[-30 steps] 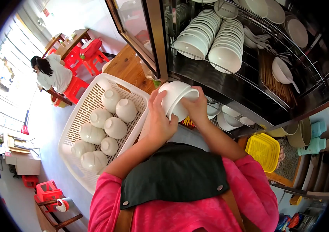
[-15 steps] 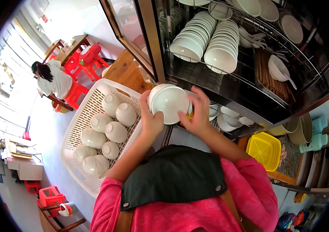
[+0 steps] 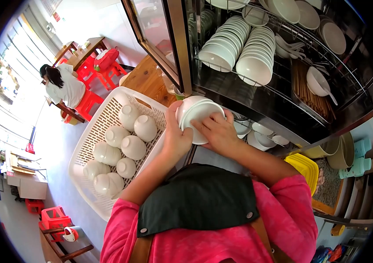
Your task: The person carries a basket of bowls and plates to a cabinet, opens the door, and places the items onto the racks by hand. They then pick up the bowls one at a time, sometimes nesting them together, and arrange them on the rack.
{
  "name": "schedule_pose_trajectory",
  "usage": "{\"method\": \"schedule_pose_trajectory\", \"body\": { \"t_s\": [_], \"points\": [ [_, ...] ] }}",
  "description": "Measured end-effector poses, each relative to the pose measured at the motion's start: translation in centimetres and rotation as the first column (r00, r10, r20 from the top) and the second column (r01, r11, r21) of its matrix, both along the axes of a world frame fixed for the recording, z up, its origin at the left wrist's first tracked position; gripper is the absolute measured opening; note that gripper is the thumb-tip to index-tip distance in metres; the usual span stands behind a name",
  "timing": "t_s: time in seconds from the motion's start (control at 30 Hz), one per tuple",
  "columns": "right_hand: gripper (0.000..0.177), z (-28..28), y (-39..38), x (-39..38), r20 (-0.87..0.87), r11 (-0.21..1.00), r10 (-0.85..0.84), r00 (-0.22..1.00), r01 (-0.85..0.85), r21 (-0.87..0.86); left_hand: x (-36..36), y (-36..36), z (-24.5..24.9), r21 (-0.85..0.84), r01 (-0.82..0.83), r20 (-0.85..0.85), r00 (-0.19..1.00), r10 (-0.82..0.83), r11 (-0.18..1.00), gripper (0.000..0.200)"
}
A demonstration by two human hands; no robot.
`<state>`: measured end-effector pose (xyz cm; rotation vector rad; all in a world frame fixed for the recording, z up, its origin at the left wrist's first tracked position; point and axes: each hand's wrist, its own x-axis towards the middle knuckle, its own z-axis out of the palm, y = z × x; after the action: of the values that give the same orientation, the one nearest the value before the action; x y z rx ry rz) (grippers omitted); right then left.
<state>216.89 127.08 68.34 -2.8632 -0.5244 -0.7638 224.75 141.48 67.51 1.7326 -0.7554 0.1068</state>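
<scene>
A few nested white bowls [image 3: 197,115] are held in front of my chest, their openings facing me. My left hand [image 3: 177,131] is wrapped round their left side, its thumb at the lower rim. From the right, my right hand [image 3: 217,131] grips the rim, with fingers reaching inside the front bowl. To the left, a white perforated basket [image 3: 81,175] holds several upturned white bowls [image 3: 134,147]. Beyond my hands, rows of stacked white bowls [image 3: 255,68] stand on a wire rack in an open cabinet [image 3: 256,107].
The cabinet's glass door [image 3: 151,26] stands open beside a wooden table [image 3: 145,79]. Chopsticks [image 3: 303,87] and spoons lie on the rack. A yellow basket [image 3: 305,168] is at the right. A person in white [image 3: 66,85] sits on a red stool at the far left.
My right hand has moved from beside the bowls onto them, its fingers now inside the front bowl. The held bowls have shifted slightly right and turned.
</scene>
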Motion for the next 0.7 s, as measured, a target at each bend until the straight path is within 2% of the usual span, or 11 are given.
{"method": "schedule_pose_trajectory", "body": {
  "t_s": [0.07, 0.2, 0.37, 0.47, 0.57, 0.7],
  "points": [
    [0.075, 0.2, 0.3, -0.1, -0.03, 0.997, -0.072, 0.997, 0.072, 0.007, -0.2, 0.0, 0.0, 0.04, -0.003, 0.028, 1.0, 0.002, 0.999, 0.062],
    [0.075, -0.1, -0.1, -0.1, -0.026, 1.0, -0.027, 0.999, 0.027, -0.001, -0.3, -0.1, 0.2, 0.019, 0.001, 0.007, 1.0, -0.001, 1.0, 0.061],
    [0.077, 0.0, -0.1, -0.4, 0.001, 0.999, -0.038, 0.999, 0.038, 0.003, -0.5, -0.3, 0.3, 0.073, -0.028, 0.101, 0.995, 0.02, 0.997, 0.061],
    [0.079, -0.7, -0.5, -0.2, 0.016, 1.0, 0.0, 1.0, -0.001, 0.018, -0.3, -0.3, 0.4, 0.043, -0.003, 0.038, 0.999, 0.002, 0.999, 0.061],
    [0.082, 0.0, -0.3, -0.4, -0.002, 0.999, -0.049, 0.999, 0.049, 0.016, -0.5, -0.6, 0.5, 0.076, -0.024, 0.108, 0.994, 0.016, 0.997, 0.061],
    [0.084, -0.3, -0.4, -0.2, -0.001, 0.998, -0.059, 0.998, 0.059, 0.017, -0.8, -0.6, 1.2, 0.11, -0.043, 0.102, 0.994, 0.032, 0.993, 0.061]
  ]
}}
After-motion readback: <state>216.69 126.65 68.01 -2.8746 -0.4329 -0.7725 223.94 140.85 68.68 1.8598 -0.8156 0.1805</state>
